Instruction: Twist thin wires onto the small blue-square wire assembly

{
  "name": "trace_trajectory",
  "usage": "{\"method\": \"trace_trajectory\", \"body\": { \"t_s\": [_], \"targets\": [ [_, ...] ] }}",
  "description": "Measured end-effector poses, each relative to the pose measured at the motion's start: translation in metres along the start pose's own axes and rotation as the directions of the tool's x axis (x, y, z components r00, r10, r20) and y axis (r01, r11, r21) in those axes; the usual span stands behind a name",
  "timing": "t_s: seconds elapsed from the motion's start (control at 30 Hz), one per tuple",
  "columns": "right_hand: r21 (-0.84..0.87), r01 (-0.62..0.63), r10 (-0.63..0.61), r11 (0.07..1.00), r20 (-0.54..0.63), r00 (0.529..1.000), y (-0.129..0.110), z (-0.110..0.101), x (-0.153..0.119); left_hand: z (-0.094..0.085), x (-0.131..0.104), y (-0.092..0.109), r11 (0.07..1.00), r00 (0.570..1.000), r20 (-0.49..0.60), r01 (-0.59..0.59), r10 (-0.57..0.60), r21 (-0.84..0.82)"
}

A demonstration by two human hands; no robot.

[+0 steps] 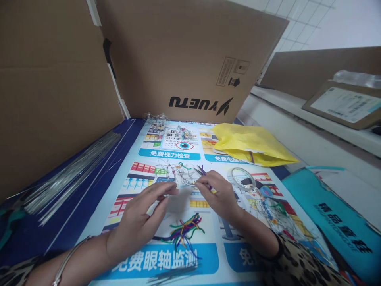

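My left hand (143, 214) hovers over the printed sheet (208, 234), its thumb and fingers apart with nothing visible between them. To its right, my right hand (218, 194) is closed around small dark-bladed scissors (201, 171), whose tips point up and left. Beyond both hands lies a tangle of thin wire (181, 172) with bits of coloured thread. Below and between the hands sits a bundle of multicoloured cords (187, 230), partly hidden by my left hand. A roll of clear tape (243, 178) lies right of my right hand.
Long silver wires (71, 174) lie at the left. A yellow bag (253, 143) rests at the back right, with a teal package (336, 222) nearer. More tangled wire (274, 214) lies by my right forearm. Cardboard panels (178, 59) stand behind.
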State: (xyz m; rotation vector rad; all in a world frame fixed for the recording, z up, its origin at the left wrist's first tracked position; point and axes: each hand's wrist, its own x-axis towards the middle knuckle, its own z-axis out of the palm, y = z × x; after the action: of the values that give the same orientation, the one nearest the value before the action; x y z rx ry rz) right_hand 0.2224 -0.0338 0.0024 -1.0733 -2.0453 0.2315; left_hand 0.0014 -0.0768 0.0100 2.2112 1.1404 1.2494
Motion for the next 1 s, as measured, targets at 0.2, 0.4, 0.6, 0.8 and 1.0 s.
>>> {"method": "trace_trajectory", "body": {
  "t_s": [0.2, 0.4, 0.6, 0.8, 1.0],
  "targets": [
    [0.133, -0.120, 0.119, 0.984, 0.018, 0.993, 0.002, -0.002, 0.002, -0.005, 0.004, 0.002, 0.999, 1.000, -0.029, -0.007, 0.008, 0.035],
    [0.198, -0.168, 0.164, 0.966, 0.034, 0.986, -0.001, -0.004, 0.003, -0.009, 0.008, 0.005, 0.996, 0.994, -0.080, -0.069, 0.073, 0.061],
    [0.213, -0.171, 0.172, 0.962, 0.014, 0.985, -0.005, -0.005, 0.004, -0.015, 0.009, 0.013, 0.994, 0.992, -0.083, -0.095, 0.099, 0.055],
    [0.202, -0.147, 0.152, 0.968, -0.011, 0.988, -0.005, -0.007, 0.004, -0.018, 0.009, 0.019, 0.995, 0.993, -0.074, -0.091, 0.094, 0.048],
    [0.178, -0.116, 0.124, 0.977, -0.031, 0.992, -0.003, -0.007, 0.005, -0.021, 0.009, 0.020, 0.996, 0.995, -0.072, -0.068, 0.073, 0.066]
  ]
}}
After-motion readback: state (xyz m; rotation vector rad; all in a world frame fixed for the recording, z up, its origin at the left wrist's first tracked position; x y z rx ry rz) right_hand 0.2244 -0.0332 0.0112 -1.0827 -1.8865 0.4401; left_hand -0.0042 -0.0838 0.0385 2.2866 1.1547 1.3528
